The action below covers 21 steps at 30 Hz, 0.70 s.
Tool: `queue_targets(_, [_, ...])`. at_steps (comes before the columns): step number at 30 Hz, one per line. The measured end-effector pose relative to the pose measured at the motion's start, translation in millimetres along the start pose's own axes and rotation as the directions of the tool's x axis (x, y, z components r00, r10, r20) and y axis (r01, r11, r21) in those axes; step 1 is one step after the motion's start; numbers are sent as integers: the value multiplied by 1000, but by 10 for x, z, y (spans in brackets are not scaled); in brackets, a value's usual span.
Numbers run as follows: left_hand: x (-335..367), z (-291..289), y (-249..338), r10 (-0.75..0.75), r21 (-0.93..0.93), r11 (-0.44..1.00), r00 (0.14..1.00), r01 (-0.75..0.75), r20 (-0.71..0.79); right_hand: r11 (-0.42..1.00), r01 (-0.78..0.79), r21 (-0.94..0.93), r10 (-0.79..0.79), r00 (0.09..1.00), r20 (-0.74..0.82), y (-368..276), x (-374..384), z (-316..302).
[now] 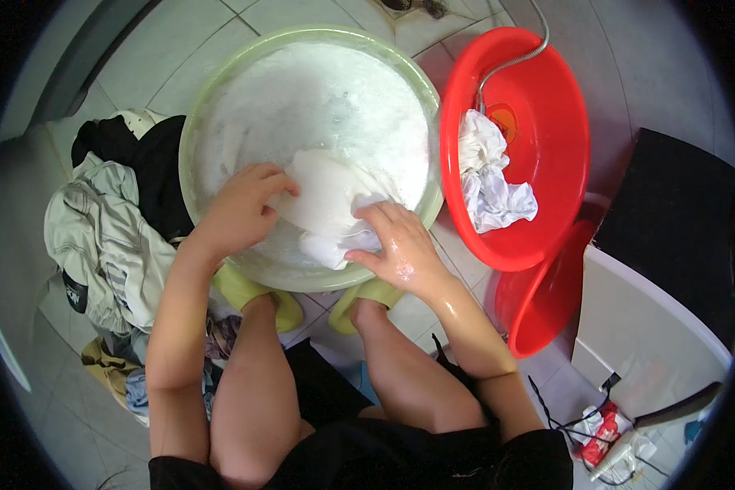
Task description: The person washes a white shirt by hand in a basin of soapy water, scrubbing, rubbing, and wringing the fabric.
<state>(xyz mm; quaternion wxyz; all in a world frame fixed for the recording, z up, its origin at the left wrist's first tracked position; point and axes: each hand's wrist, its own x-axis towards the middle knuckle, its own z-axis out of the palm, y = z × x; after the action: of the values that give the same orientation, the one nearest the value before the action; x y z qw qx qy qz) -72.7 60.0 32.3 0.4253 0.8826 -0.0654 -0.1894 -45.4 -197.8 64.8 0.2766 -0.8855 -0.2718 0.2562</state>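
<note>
A wet white garment (328,192) lies spread between my hands over a large pale green tub (189,147) of sudsy water (318,106). At its left edge my left hand (249,208) has its fingers curled onto the fabric. My right hand (400,245), wet and with a few suds on it, grips the right side, thumb below and fingers above. A fold of the white cloth hangs toward the near rim, between the two hands. Part of the garment's lower end is in the water, so its full shape is hidden.
Right of the tub stands a red basin (559,147) holding wrung white cloths (494,184) and a metal shower hose (518,59). A second red basin (539,306) sits below it. Piled clothes (110,237) lie on the left tiles. Cables (563,425) lie at lower right.
</note>
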Motion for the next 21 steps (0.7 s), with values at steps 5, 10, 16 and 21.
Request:
queue_targets(5, [-48,66,35,17,159,987,1000,-17,2,980,-16,-198,13,1000,-17,42,14,104])
queue_targets(10, [73,27,158,46,50,998,998,-44,-36,899,-37,436,43,999,-3,95,143,-174])
queue_targets(16, [530,-5,25,-133,-690,701,984,178,119,505,-286,814,491,871,1,234,624,-216])
queue_targets(21, [808,415,-9,-294,-522,839,936,156,-193,852,-134,506,354,860,-368,250,794,254])
